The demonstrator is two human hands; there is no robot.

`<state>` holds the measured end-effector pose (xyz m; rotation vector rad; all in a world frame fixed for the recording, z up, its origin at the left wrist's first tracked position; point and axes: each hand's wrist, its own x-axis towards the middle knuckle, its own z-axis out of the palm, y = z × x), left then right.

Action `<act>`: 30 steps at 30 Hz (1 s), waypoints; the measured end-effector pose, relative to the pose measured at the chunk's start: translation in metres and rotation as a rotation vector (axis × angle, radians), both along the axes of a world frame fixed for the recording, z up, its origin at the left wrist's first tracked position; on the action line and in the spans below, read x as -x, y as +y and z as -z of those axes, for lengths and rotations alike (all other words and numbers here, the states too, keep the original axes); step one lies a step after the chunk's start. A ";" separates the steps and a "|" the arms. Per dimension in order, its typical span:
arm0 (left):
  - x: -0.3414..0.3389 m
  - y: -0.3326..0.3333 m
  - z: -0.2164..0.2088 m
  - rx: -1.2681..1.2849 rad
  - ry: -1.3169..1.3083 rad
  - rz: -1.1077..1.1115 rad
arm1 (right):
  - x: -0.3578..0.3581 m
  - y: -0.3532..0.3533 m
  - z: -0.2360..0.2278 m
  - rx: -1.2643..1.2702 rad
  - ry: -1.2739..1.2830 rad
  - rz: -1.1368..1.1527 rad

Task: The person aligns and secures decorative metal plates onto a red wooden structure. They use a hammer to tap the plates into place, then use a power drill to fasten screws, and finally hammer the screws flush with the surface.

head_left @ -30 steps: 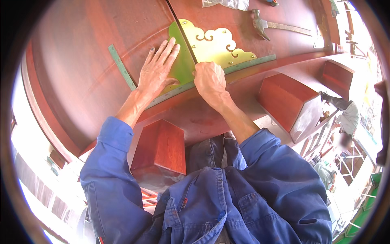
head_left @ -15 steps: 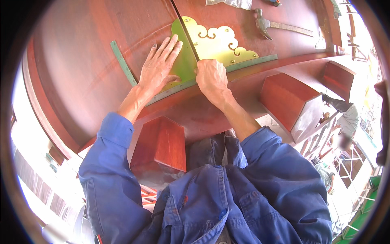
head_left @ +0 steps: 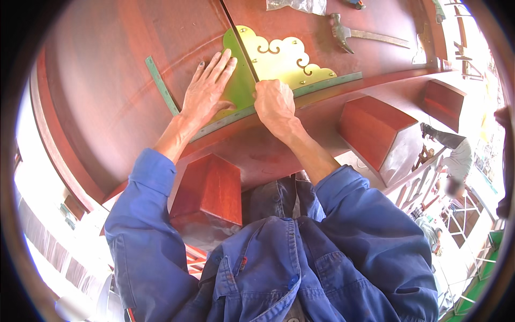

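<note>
My left hand [head_left: 206, 88] lies flat with fingers spread on the green-tinted half of a decorative brass corner plate [head_left: 279, 59] with scalloped cloud edges. The plate sits on a large red lacquered wooden panel [head_left: 118, 70]. My right hand [head_left: 274, 102] is curled into a fist and presses on the plate's lower edge, where a green metal strip [head_left: 322, 85] runs along the panel's rim. Whether the fist holds anything is hidden. Both forearms wear blue sleeves.
A hammer [head_left: 348, 35] lies on the panel at the back right, next to a clear plastic bag [head_left: 298, 5]. A loose green strip [head_left: 161, 86] lies left of my left hand. Red wooden blocks [head_left: 209, 188] [head_left: 375, 126] jut out below the panel. Another person [head_left: 456, 161] stands lower right.
Both hands have stayed on the plate; the view has shifted slightly, and my left fingers have closed together a little.
</note>
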<state>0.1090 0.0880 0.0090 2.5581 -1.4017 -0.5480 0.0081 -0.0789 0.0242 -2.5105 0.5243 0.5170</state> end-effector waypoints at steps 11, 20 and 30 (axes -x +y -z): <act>0.000 -0.001 -0.004 -0.017 0.026 -0.010 | 0.003 -0.001 0.002 -0.035 -0.099 -0.005; 0.001 -0.002 -0.005 -0.021 -0.016 -0.002 | 0.003 -0.001 0.009 -0.054 -0.088 0.055; 0.001 -0.004 -0.001 -0.032 -0.040 0.011 | 0.002 -0.006 0.007 -0.011 -0.044 -0.021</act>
